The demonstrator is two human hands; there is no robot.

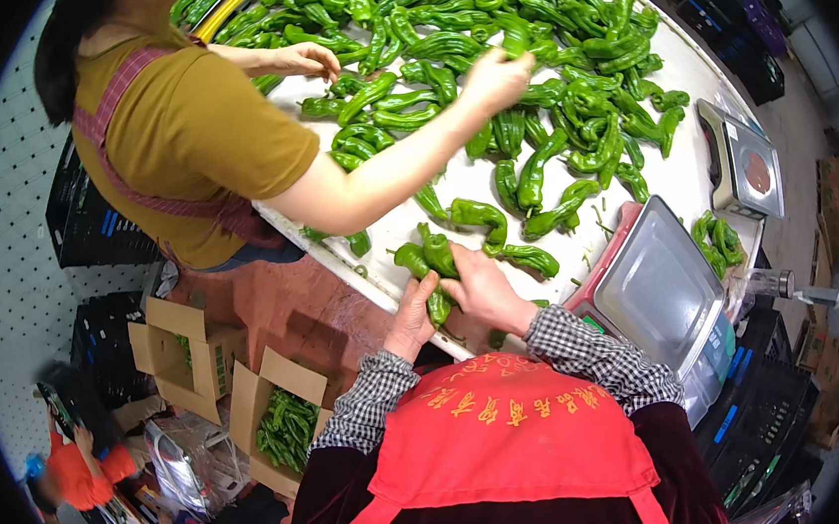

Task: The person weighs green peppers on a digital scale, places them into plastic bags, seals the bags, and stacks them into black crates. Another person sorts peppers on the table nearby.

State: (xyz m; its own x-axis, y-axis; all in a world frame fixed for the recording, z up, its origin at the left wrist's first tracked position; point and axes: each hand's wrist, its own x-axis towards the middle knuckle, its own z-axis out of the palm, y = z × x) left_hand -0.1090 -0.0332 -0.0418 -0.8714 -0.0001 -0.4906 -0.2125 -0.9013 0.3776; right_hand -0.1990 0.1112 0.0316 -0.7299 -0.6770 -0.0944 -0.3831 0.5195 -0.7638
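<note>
Several glossy green peppers (434,261) are gathered between my two hands at the near edge of a white table (389,253). My left hand (415,315) grips them from the left, its thumb pressed near the peppers' middle. From the right, my right hand (485,286) closes on the same bunch, its fingertips partly hidden behind them. Loose wrinkled peppers (479,219) lie just beyond, and a large pile of green peppers (580,46) covers the table's far part.
A co-worker in a mustard shirt (228,129) reaches across the table from the left, one hand holding a pepper. At right are a scale with a metal pan (661,286) and another scale (744,162). Open cardboard boxes (253,411), one full of peppers, stand lower left.
</note>
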